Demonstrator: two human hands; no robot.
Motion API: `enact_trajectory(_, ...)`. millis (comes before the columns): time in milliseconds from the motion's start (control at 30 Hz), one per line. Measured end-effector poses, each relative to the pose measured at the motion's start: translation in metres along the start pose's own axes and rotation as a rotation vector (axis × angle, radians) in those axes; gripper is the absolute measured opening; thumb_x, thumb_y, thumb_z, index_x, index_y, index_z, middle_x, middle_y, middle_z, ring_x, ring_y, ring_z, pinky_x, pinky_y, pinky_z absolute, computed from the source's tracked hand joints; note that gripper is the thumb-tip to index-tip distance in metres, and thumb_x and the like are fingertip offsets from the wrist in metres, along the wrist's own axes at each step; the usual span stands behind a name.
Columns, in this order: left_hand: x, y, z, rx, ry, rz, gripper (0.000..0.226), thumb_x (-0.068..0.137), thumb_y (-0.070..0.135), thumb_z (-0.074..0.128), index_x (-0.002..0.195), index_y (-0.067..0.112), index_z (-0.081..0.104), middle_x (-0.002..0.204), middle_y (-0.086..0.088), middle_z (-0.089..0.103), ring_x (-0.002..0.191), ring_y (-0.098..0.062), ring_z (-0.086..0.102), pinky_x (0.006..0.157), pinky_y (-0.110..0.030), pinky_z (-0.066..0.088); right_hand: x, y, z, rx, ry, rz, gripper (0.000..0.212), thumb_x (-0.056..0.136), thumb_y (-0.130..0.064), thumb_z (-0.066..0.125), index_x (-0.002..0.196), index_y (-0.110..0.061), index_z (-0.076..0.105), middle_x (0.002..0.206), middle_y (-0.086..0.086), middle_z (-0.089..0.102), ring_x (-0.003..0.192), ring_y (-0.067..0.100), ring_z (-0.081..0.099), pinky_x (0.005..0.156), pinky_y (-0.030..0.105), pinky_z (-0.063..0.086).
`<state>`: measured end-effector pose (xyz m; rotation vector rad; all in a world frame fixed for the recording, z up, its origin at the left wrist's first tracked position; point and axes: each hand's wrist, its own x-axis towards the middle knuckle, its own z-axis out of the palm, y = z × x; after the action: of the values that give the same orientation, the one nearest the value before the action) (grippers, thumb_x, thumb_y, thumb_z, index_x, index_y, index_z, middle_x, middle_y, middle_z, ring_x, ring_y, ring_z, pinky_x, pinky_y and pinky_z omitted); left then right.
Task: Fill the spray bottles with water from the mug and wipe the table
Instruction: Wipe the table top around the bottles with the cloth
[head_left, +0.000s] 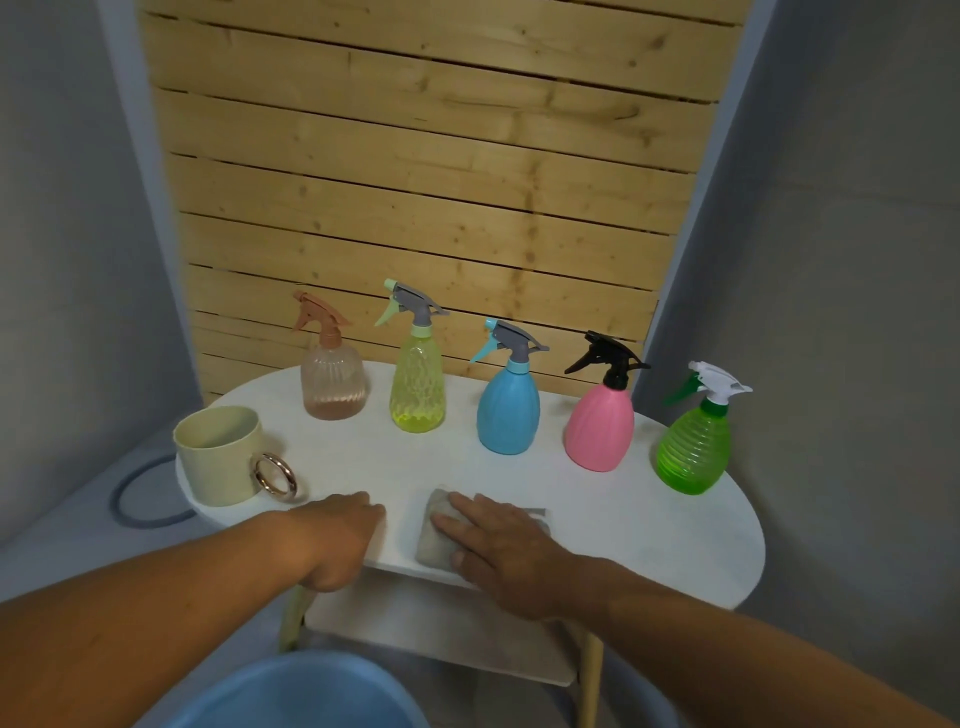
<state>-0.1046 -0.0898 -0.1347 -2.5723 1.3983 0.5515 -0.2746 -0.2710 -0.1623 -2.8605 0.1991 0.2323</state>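
Several spray bottles stand in a row at the back of the white oval table (649, 525): a clear brown one (332, 382), a yellow one (418, 387), a blue one (508, 410), a pink one (600, 428) and a green one (695, 449). All have their trigger heads on. A cream mug (221, 454) with a metal ring handle sits at the table's left end. My right hand (506, 551) lies flat on a grey cloth (436, 535) near the front edge. My left hand (340, 535) rests on the front edge beside the cloth, fingers curled over it.
A blue bucket (296, 693) stands on the floor below the front of the table. Under the top is a lower shelf (441, 623) between pale legs. A wooden slat panel (426, 182) backs the table. A dark ring (145, 493) lies on the floor at left.
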Motion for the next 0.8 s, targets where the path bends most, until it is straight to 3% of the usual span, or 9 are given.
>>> enact_trajectory(67, 0.003, 0.006, 0.0, -0.135, 0.11, 0.007, 0.05, 0.104, 0.012, 0.045, 0.153, 0.015, 0.04, 0.156, -0.01, 0.041, 0.144, -0.029, 0.043, 0.116, -0.037, 0.037, 0.005, 0.002, -0.009, 0.117, 0.059, 0.023, 0.051, 0.109, -0.045, 0.03, 0.159, -0.037, 0.022, 0.168, -0.009, 0.015, 0.154, 0.015, 0.013, 0.126, 0.034, 0.008)
enact_trajectory(167, 0.015, 0.023, -0.003, -0.46, 0.224, -0.015, 0.056, 0.106, 0.037, 0.053, 0.157, 0.019, 0.038, 0.16, -0.006, 0.044, 0.144, -0.025, 0.045, 0.117, -0.034, 0.038, 0.008, 0.015, -0.032, 0.196, 0.232, 0.233, 0.052, 0.102, -0.05, 0.049, 0.151, -0.035, 0.042, 0.158, -0.005, 0.039, 0.142, 0.02, 0.039, 0.119, 0.037, 0.029)
enact_trajectory(233, 0.024, 0.034, -0.006, -0.618, 0.225, -0.053, 0.071, 0.1, 0.046, 0.064, 0.159, 0.019, 0.036, 0.158, -0.006, 0.046, 0.142, -0.025, 0.048, 0.118, -0.038, 0.039, 0.005, 0.026, -0.048, 0.153, 0.145, 0.383, 0.059, 0.093, -0.056, 0.061, 0.145, -0.03, 0.049, 0.149, -0.003, 0.048, 0.132, 0.021, 0.048, 0.112, 0.039, 0.039)
enact_trajectory(333, 0.037, 0.048, -0.008, -0.738, 0.234, -0.079, 0.075, 0.093, 0.038, 0.076, 0.156, 0.017, 0.04, 0.148, -0.008, 0.055, 0.132, -0.026, 0.056, 0.114, -0.036, 0.043, 0.002, 0.04, -0.055, 0.218, -0.02, 0.467, 0.052, 0.089, -0.048, 0.07, 0.132, -0.019, 0.063, 0.129, -0.001, 0.063, 0.114, 0.019, 0.059, 0.1, 0.033, 0.049)
enact_trajectory(500, 0.049, 0.053, -0.01, -0.72, 0.23, -0.089, 0.056, 0.088, 0.013, 0.08, 0.139, 0.024, 0.058, 0.129, -0.003, 0.064, 0.115, -0.023, 0.063, 0.1, -0.032, 0.055, 0.004, 0.052, -0.057, 0.433, 0.037, 0.482, 0.02, 0.093, -0.037, 0.07, 0.087, -0.018, 0.069, 0.087, -0.002, 0.064, 0.084, 0.014, 0.058, 0.073, 0.025, 0.047)
enact_trajectory(600, 0.048, 0.05, -0.012, -0.715, 0.271, -0.047, 0.061, 0.087, 0.013, 0.08, 0.141, 0.026, 0.053, 0.13, -0.007, 0.062, 0.115, -0.025, 0.063, 0.09, -0.03, 0.056, 0.006, 0.052, -0.054, 0.349, 0.107, 0.522, 0.023, 0.092, -0.036, 0.071, 0.097, -0.014, 0.07, 0.098, 0.001, 0.068, 0.091, 0.018, 0.062, 0.085, 0.03, 0.054)
enact_trajectory(667, 0.044, 0.052, -0.008, -0.547, 0.348, 0.048, 0.07, 0.092, 0.023, 0.076, 0.153, 0.029, 0.041, 0.149, -0.007, 0.05, 0.135, -0.028, 0.051, 0.108, -0.035, 0.047, 0.006, 0.05, -0.047, 0.203, 0.252, 0.522, 0.026, 0.088, -0.037, 0.075, 0.108, -0.022, 0.071, 0.111, -0.003, 0.068, 0.097, 0.017, 0.063, 0.097, 0.037, 0.053)
enact_trajectory(733, 0.039, 0.058, -0.001, -0.333, 0.362, 0.211, 0.067, 0.104, 0.037, 0.059, 0.163, 0.03, 0.026, 0.17, -0.002, 0.023, 0.157, -0.023, 0.02, 0.127, -0.034, 0.02, -0.001, 0.042, -0.043, 0.112, 0.387, 0.441, 0.025, 0.093, -0.038, 0.069, 0.114, -0.025, 0.072, 0.115, -0.005, 0.066, 0.1, 0.015, 0.062, 0.1, 0.037, 0.051)
enact_trajectory(800, 0.035, 0.063, 0.008, -0.13, 0.265, 0.302, 0.064, 0.11, 0.053, 0.029, 0.166, 0.031, 0.008, 0.174, 0.005, -0.003, 0.16, -0.015, -0.007, 0.129, -0.032, -0.001, -0.012, 0.039, -0.037, 0.017, 0.416, 0.256, 0.03, 0.101, -0.042, 0.055, 0.118, -0.024, 0.071, 0.117, -0.004, 0.067, 0.101, 0.016, 0.061, 0.099, 0.039, 0.049)
